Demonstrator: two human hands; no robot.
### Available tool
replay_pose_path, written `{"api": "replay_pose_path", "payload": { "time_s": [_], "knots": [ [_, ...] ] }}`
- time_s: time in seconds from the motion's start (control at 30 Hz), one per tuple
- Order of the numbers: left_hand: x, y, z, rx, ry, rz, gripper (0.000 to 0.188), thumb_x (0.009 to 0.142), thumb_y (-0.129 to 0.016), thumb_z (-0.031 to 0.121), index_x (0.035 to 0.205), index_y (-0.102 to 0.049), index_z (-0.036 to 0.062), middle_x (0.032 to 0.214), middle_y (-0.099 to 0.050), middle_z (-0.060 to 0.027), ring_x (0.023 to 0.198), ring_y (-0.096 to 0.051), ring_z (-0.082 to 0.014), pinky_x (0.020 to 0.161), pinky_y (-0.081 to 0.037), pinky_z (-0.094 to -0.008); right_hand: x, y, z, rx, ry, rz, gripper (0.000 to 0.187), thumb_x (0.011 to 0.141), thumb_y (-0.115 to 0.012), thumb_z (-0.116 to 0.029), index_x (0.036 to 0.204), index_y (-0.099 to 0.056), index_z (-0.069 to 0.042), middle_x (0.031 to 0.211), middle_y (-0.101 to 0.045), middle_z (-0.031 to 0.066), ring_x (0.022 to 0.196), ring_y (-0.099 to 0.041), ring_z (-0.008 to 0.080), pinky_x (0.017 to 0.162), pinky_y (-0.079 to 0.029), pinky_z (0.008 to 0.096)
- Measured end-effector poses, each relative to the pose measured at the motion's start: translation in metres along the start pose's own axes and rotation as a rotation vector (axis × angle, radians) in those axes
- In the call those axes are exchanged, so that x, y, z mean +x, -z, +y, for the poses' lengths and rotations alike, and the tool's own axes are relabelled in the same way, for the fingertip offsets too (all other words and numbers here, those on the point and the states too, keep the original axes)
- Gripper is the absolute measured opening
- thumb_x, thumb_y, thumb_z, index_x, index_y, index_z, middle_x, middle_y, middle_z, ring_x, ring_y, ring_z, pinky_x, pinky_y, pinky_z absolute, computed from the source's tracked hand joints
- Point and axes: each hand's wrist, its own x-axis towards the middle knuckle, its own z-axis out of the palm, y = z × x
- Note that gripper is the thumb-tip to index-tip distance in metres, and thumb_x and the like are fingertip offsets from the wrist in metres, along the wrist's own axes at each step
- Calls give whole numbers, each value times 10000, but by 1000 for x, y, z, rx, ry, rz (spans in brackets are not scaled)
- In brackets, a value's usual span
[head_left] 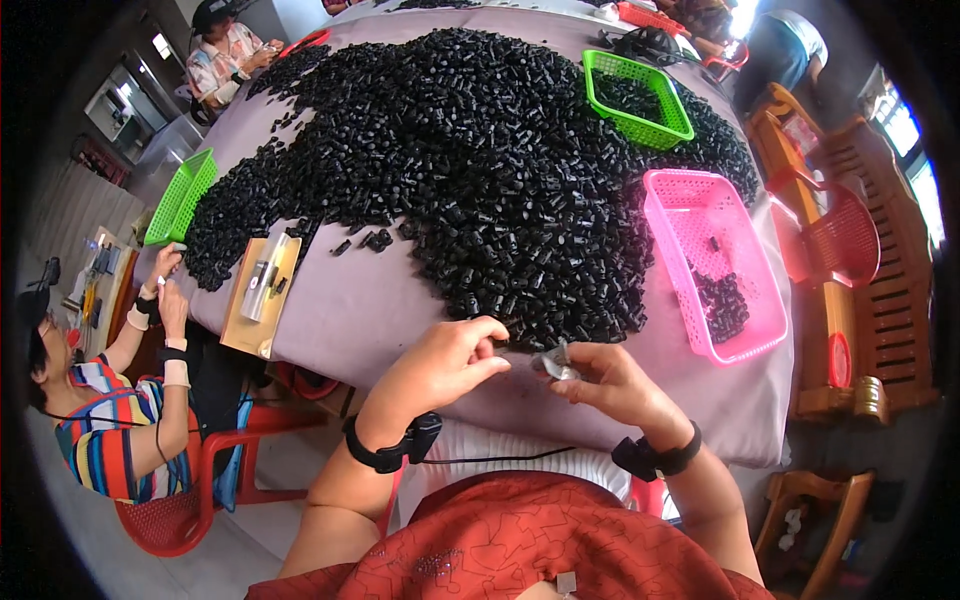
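Note:
A large heap of small black cylindrical parts [500, 170] covers much of the table. At its near edge is my left hand [435, 368], fingers curled toward the thumb. Whatever sits at those fingertips is too small and dark to make out. Close by on the right, my right hand [620, 385] is closed on a small silvery-grey piece [555, 362], pinched between thumb and fingers; its kind is unclear. The two hands are apart, just over the cloth. Each wrist wears a black band.
To the right stands a pink basket [660, 260] with some black parts inside. Green baskets [640, 130] [165, 215] stand at the far right and left. A tan board [235, 320] carries a clear tube. A person in stripes [130, 430] works at left; others sit farther off.

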Motion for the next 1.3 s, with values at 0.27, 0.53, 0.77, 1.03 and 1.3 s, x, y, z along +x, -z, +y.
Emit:
{"api": "replay_pose_path", "payload": {
  "time_s": [0.27,0.53,0.77,1.03,1.3],
  "knots": [
    [-5,1,-16,135,23,161,294,832,-688,94,1094,-591,4,905,-653,-101,770,-632,-165,705,-517,-297,29,-22,4,-226,65,-107,237,837,-707,-147,994,-635,15,780,-568,-13,753,-473,54,662,-429,256],
    [0,-4,-19,40,-17,248,277,827,-691,74,1080,-603,0,947,-643,-107,843,-635,-188,741,-520,-314,34,-14,11,61,110,81,273,894,-654,-98,1136,-601,16,923,-585,-30,831,-490,29,721,-418,208],
    [0,-24,-19,130,-82,171,270,793,-704,61,1049,-629,14,930,-618,-110,813,-645,-236,719,-518,-333,14,-9,0,118,110,162,241,891,-665,-111,1093,-619,12,930,-611,-25,850,-531,39,741,-439,210],
    [6,-41,-14,343,-175,161,261,783,-706,75,1028,-620,46,886,-595,-124,798,-631,-295,700,-502,-384,-5,-9,6,119,37,160,219,891,-671,-138,1067,-624,-16,858,-607,-22,749,-546,44,650,-452,207],
    [9,-44,-9,356,-160,204,237,791,-686,80,1008,-596,52,852,-589,-116,768,-622,-307,668,-487,-399,-12,-6,17,99,18,181,228,894,-673,-176,1057,-618,-27,801,-567,-40,654,-499,28,559,-411,188]
  ]
}}
